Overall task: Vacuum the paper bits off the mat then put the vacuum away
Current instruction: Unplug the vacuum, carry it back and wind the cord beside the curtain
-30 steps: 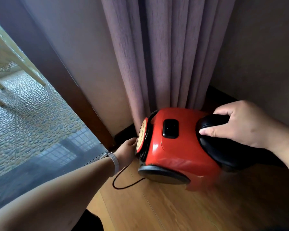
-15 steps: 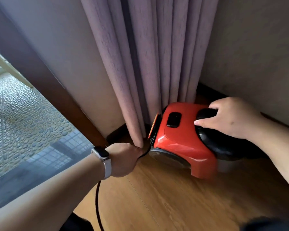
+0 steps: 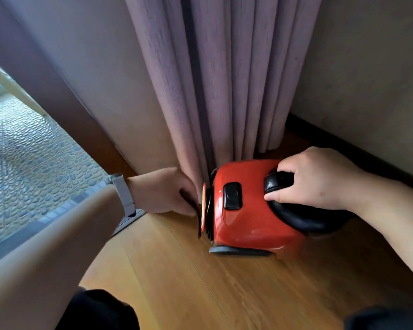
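Note:
A small red vacuum [image 3: 248,210] with a black handle [image 3: 295,215] stands on the wooden floor in a corner, right in front of a mauve curtain. My right hand [image 3: 317,177] grips the top of the black handle. My left hand [image 3: 167,191] is at the vacuum's left end, fingers curled around something dark beside the round side cap [image 3: 203,210]; it looks like the black cord, mostly hidden by the fingers. No mat or paper bits are in view.
The curtain [image 3: 212,79] hangs to the floor behind the vacuum. A wall with dark skirting [image 3: 367,151] runs on the right. A glass door with a metal track [image 3: 127,225] lies left, pebbled ground outside. Wooden floor [image 3: 200,282] stretches in front.
The vacuum has moved back toward the corner and the curtain and turned. My left hand went from below the side cap up against it; the loose loop of cord is out of sight.

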Demonstrator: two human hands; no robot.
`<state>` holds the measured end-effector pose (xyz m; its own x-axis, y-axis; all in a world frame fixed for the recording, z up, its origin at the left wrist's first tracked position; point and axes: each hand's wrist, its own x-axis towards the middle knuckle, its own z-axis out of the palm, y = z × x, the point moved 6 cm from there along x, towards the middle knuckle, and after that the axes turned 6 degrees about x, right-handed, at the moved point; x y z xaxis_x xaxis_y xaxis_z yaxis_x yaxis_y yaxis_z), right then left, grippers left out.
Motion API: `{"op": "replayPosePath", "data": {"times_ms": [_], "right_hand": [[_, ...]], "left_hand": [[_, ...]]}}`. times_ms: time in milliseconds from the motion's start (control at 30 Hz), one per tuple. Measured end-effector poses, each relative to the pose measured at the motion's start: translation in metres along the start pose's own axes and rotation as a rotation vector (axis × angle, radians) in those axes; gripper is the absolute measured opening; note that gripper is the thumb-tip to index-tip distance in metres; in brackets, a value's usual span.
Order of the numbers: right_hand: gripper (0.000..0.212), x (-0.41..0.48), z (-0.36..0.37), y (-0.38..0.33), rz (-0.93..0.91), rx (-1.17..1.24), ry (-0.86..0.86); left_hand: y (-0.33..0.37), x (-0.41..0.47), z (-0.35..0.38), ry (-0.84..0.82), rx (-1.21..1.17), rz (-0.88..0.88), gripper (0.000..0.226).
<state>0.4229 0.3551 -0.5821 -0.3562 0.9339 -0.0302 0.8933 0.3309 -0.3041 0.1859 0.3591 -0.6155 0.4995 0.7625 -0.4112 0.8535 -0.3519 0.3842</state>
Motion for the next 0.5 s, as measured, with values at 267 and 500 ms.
{"op": "replayPosePath", "data": {"times_ms": [267, 500], "right_hand": [[0.057, -0.004, 0.012, -0.016, -0.103, -0.009, -0.078], [0.055, -0.009, 0.002, -0.029, -0.213, 0.043, -0.029]], "left_hand": [[-0.007, 0.007, 0.001, 0.145, -0.185, 0.001, 0.004], [-0.033, 0.019, 0.003, 0.403, -0.379, -0.058, 0.009]]}}
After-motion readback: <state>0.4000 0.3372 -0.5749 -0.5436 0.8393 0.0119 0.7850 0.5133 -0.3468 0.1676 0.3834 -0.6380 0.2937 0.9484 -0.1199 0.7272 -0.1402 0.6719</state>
